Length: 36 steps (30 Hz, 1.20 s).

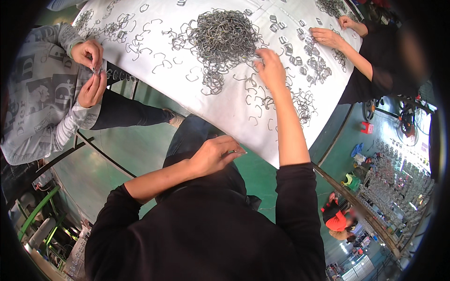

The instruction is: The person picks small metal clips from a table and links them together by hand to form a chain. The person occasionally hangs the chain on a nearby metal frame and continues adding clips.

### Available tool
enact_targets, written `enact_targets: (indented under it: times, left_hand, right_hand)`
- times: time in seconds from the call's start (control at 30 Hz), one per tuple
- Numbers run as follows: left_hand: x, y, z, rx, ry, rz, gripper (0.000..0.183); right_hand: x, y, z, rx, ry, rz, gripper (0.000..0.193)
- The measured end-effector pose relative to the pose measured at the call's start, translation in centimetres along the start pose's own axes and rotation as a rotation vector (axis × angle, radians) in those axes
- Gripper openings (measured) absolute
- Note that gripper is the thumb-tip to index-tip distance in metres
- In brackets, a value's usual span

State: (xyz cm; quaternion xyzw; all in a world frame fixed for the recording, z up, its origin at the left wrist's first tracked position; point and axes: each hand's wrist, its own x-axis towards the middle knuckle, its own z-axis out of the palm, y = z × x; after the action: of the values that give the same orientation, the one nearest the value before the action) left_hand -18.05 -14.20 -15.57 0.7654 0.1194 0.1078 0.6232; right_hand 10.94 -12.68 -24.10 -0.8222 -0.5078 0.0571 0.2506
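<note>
Near the table's front edge, my left hand (pixel 216 154) is closed in a pinch on a small metal clip (pixel 240 151); only its tip shows past the fingers. My right hand (pixel 272 70) reaches across the white tabletop, fingers apart at the right side of a large heap of bent metal wire pieces (pixel 222 37). I make out nothing in that hand. Below the heap lies a smaller clump of wire pieces (pixel 213 80). More loose bent wires (pixel 302 105) are scattered beside my right forearm.
Paired metal buckles (pixel 286 47) lie right of the heap. A co-worker's hands (pixel 91 72) hold a small metal piece at the left; another person's hand (pixel 328 37) touches parts at the right. My knee is beneath the table edge. A red stool (pixel 367 127) stands on the green floor.
</note>
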Motion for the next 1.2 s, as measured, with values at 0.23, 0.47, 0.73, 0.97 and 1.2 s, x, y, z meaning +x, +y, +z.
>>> enact_targets:
  times: [0.23, 0.47, 0.73, 0.97, 1.2]
  left_hand:
    - [-0.1, 0.0, 0.0, -0.012, -0.065, -0.070, 0.018]
    - [-0.3, 0.3, -0.1, 0.002, -0.076, -0.100, 0.016]
    - [-1.0, 0.3, 0.1, 0.020, -0.067, -0.062, 0.015]
    - [-1.6, 0.3, 0.2, 0.009, -0.052, -0.058, 0.016]
    - [-1.5, 0.1, 0.3, 0.022, 0.008, 0.047, 0.014]
  right_hand:
    - [-7.9, -0.9, -1.9, -0.111, -0.064, -0.136, 0.028]
    - [-10.7, -1.5, -3.2, 0.005, 0.105, -0.112, 0.007]
    - [-6.5, -0.9, -2.2, 0.100, -0.035, 0.239, 0.011]
    - [-5.3, -1.8, -1.3, -0.031, -0.046, 0.313, 0.009]
    - [-5.2, -1.6, -2.1, -0.133, -0.266, 0.235, 0.007]
